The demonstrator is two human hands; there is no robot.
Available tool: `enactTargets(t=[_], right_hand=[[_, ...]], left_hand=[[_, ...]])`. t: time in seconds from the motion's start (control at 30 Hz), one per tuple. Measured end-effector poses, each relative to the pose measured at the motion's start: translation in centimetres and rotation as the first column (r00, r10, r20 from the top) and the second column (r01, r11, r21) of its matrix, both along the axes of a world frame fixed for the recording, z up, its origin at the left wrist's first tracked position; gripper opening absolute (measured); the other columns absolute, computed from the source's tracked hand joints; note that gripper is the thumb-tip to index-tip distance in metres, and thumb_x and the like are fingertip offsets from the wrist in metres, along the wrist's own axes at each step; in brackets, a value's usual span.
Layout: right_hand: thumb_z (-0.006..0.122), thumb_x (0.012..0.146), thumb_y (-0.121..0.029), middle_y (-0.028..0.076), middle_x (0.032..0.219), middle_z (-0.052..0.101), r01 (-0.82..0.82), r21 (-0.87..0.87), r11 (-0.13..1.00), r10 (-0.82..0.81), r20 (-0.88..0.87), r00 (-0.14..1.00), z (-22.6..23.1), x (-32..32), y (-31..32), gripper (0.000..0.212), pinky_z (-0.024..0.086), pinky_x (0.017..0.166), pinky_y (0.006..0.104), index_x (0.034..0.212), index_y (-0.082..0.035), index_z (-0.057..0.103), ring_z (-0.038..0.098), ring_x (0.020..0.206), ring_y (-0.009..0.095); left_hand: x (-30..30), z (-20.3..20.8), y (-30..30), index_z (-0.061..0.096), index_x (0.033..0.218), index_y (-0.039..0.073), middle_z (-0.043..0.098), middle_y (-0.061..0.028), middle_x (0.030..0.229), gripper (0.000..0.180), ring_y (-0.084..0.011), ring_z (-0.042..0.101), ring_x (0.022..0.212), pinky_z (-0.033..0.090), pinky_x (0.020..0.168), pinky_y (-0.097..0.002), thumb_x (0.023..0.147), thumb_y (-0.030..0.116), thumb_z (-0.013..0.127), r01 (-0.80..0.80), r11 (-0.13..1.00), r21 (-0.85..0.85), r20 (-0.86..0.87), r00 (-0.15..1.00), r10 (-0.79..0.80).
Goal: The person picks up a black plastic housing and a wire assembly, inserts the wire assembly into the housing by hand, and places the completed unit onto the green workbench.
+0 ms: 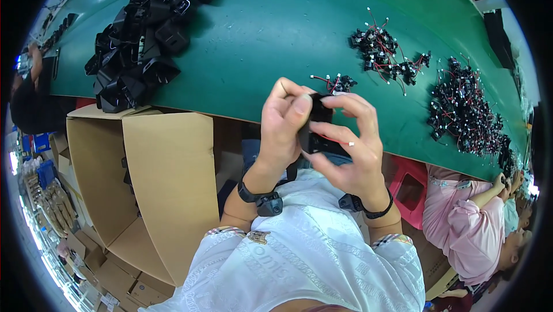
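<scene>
Two hands meet on one black housing (322,111), held just over the table's near edge. The left hand (282,122) is clamped on its left side, thumb pressed against it, seemingly to steady it. The right hand (360,148) has spread fingers touching it from the right; whether they pinch firmly, I cannot tell. A red wire (331,139) with a white plug shows by those fingers.

Just beyond lies a small cluster of wired parts (344,84), probably placed for easy reach. Larger wired heaps (464,107) sit farther right on the green table (259,41), while a pile of black housings (138,53) stands far left, apparently sorted by kind. Near left, an open cardboard box (170,191) adjoins the table edge, perhaps to keep it within arm's reach.
</scene>
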State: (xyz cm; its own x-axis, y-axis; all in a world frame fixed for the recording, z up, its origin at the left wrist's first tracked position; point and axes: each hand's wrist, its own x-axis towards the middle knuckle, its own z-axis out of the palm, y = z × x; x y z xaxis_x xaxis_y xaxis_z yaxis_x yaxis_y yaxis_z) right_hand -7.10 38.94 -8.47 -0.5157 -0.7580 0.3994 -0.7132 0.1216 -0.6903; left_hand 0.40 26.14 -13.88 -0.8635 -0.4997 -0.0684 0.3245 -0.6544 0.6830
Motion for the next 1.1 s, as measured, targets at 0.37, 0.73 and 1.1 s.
enactTargets(t=[0.37, 0.73, 1.1], right_hand=[[0.089, 0.065, -0.005, 0.028, 0.151, 0.045, -0.163, -0.287, 0.944, 0.326, 0.722, 0.610, -2.5, -1.9, 1.5, 0.032, 0.042, 0.109, 0.0483, 0.093, 0.001, 0.074, 0.048, 0.139, 0.039], [0.082, 0.071, -0.022, 0.030, 0.151, 0.044, 0.107, -0.318, 0.942, 0.308, 0.947, 0.095, -2.3, -1.7, 0.3, 0.043, 0.035, 0.116, 0.0465, 0.106, 0.003, 0.075, 0.047, 0.138, 0.037], [0.073, 0.091, -0.030, 0.029, 0.155, 0.038, 0.105, -0.286, 0.953, 0.214, 0.875, 0.434, -2.3, 0.1, -0.2, 0.037, 0.032, 0.117, 0.0503, 0.099, 0.006, 0.076, 0.041, 0.142, 0.038]], left_hand=[[-0.2, 1.1, -0.6, 0.047, 0.076, 0.005, 0.047, -0.0010, 0.058, 0.035, -0.0083, 0.043, 0.052, 0.035, 0.046, -0.0302, 0.102, 0.023, 0.063, -0.087, 0.726, -0.682, 0.137, 0.960, 0.244], [0.4, 2.0, -1.4, 0.043, 0.102, 0.002, 0.065, -0.0099, 0.079, 0.043, -0.0061, 0.059, 0.067, 0.049, 0.056, -0.0234, 0.099, 0.036, 0.069, 0.015, 0.851, -0.524, 0.199, 0.974, 0.105], [0.1, 2.7, -2.7, 0.048, 0.121, 0.000, 0.066, -0.0115, 0.100, 0.054, -0.0123, 0.064, 0.083, 0.052, 0.071, -0.0246, 0.098, 0.047, 0.064, 0.142, 0.910, -0.390, 0.150, 0.985, -0.090]])
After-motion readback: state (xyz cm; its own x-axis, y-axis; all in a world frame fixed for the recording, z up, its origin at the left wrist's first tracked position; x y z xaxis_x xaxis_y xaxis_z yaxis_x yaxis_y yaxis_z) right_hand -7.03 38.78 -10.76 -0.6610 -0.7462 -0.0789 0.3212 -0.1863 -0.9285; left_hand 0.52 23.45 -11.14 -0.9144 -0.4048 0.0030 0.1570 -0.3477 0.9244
